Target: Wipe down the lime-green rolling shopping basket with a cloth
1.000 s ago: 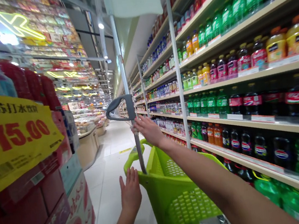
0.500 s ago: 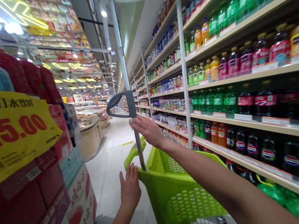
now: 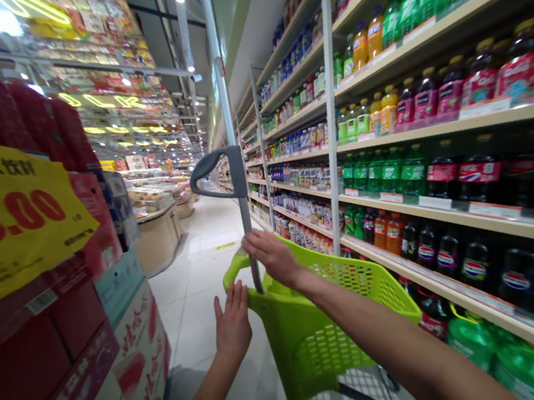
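A lime-green plastic shopping basket [image 3: 315, 338] on a wheeled frame stands in the aisle in front of me. A tall metal pole [image 3: 223, 94] rises from its near rim and carries a grey handle [image 3: 216, 170]. My right hand [image 3: 272, 258] is wrapped round the pole just above the basket rim, below the grey handle. My left hand [image 3: 232, 322] lies flat against the basket's near left corner, fingers stretched upward and holding nothing.
Drink shelves [image 3: 435, 132] full of bottles line the right side close to the basket. On the left stands a stack of red cartons [image 3: 61, 358] with a yellow price sign [image 3: 8, 214]. The tiled aisle [image 3: 197, 268] runs ahead toward display counters [image 3: 156, 234].
My right hand has slid down the pole from just under the grey handle to near the basket rim. The basket and view have shifted slightly forward; my left hand stays on the corner.
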A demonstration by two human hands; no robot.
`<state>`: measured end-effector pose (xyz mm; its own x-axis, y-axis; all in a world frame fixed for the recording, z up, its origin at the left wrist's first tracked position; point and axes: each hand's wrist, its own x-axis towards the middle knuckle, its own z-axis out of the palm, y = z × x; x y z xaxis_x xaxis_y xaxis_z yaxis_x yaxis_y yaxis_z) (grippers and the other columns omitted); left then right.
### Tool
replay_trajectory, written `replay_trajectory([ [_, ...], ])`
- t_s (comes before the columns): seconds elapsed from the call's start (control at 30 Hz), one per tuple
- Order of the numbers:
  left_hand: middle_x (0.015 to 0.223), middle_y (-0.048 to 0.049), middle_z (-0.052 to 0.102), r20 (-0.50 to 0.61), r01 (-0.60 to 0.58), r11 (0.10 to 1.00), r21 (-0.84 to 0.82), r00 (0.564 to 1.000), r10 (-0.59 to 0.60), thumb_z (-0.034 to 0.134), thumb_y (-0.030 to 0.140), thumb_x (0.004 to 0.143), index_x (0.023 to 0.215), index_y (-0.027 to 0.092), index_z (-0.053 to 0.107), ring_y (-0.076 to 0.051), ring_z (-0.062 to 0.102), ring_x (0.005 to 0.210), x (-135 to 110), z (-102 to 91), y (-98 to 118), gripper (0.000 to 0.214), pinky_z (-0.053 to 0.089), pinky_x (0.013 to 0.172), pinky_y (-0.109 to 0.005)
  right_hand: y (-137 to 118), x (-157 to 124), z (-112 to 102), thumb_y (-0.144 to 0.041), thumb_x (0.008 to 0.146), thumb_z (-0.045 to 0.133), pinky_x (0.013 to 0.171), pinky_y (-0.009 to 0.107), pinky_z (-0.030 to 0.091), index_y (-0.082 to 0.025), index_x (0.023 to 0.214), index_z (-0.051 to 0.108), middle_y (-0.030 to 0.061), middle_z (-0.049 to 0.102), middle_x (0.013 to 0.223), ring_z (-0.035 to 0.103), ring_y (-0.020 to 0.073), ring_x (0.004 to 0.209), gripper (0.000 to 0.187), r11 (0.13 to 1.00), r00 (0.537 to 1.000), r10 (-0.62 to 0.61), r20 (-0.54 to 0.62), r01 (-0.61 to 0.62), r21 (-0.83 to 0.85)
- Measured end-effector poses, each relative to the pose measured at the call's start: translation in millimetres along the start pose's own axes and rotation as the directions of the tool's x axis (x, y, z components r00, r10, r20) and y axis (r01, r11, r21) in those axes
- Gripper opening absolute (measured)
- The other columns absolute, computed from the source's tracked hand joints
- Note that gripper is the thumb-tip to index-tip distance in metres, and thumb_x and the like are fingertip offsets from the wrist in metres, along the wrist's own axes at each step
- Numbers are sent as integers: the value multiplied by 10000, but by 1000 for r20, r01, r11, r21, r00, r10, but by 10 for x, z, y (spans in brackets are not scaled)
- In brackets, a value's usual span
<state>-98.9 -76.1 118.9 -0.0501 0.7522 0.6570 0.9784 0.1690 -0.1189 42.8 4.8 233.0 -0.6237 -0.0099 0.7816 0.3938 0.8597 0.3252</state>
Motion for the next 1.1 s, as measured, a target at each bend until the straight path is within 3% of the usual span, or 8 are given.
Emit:
replay_trajectory([
  [0.1, 1368, -59, 352, 0, -14, 1000, -2, 1000, 14, 294, -35, 628, 1263, 166, 406, -207, 279, 1281, -9, -2, 0, 675, 107, 1058, -528, -10, -21, 39, -126, 890, 325, 1024, 377, 326, -194, 1160, 523, 28, 497, 1261, 278, 171, 1275, 342, 997, 996, 61, -71, -57, 52],
  [0.23, 1363, -61, 359, 6, -28, 999, -21, 1000, 28, 296, -27, 636, 1246, 165, 428, -205, 299, 1271, -13, -44, -17, 652, 102, 1057, -527, -187, -656, 259, -144, 871, 393, 989, 324, 377, -186, 1148, 538, 28, 539, 1217, 346, 156, 1239, 315, 991, 999, -14, 41, 8, 136],
  [0.3, 1364, -82, 354, -20, -12, 1000, -27, 1000, 11, 312, -15, 635, 1239, 149, 434, -214, 306, 1268, 5, -62, 26, 637, 103, 1055, -528, -254, -927, 347, -126, 858, 407, 973, 327, 392, -188, 1188, 505, 43, 544, 1210, 374, 153, 1220, 351, 983, 992, 106, 72, -116, 143],
  [0.4, 1370, -112, 336, -103, -35, 998, -47, 994, 30, 333, 14, 653, 1234, 117, 433, -216, 289, 1277, 72, -73, 208, 599, 106, 1059, -507, -267, -1139, 415, -89, 836, 410, 963, 365, 395, -177, 1222, 472, 79, 537, 1211, 401, 171, 1200, 400, 931, 938, 340, 73, -346, 117],
  [0.57, 1348, -91, 378, -71, -216, 968, -128, 975, 209, 328, 54, 700, 1223, 131, 453, -206, 304, 1269, 160, -20, 568, 543, 72, 1069, -480, -30, -1659, 332, -88, 827, 423, 922, 392, 416, -198, 1131, 548, 80, 580, 1145, 452, 192, 1149, 346, 918, 908, 381, 176, -395, 47],
  [0.7, 1292, -122, 454, 7, -221, 965, -142, 974, 224, 340, 75, 718, 1189, 109, 496, -245, 321, 1258, 96, 87, 706, 497, 69, 1062, -505, 125, -2147, 147, -34, 795, 360, 895, 408, 432, -167, 1082, 582, 109, 609, 1069, 518, 203, 1055, 387, 802, 793, 593, 137, -597, -15],
  [0.97, 1296, -102, 458, 64, -227, 957, -178, 968, 242, 336, 108, 749, 1220, 112, 464, -230, 311, 1264, -18, 195, 999, 489, 113, 1070, -470, -148, -1894, 249, -51, 738, 444, 942, 421, 383, -169, 1184, 510, 111, 516, 1219, 421, 221, 1159, 466, 807, 799, 570, 193, -588, 50],
  [1.1, 1316, -90, 436, 66, -230, 952, -202, 967, 247, 331, 97, 743, 1245, 114, 435, -222, 290, 1275, -29, 193, 971, 513, 104, 1074, -456, 79, -2429, 40, -108, 835, 393, 947, 415, 379, -205, 1137, 550, 73, 538, 1209, 435, 202, 1156, 354, 817, 804, 570, 171, -576, -17],
])
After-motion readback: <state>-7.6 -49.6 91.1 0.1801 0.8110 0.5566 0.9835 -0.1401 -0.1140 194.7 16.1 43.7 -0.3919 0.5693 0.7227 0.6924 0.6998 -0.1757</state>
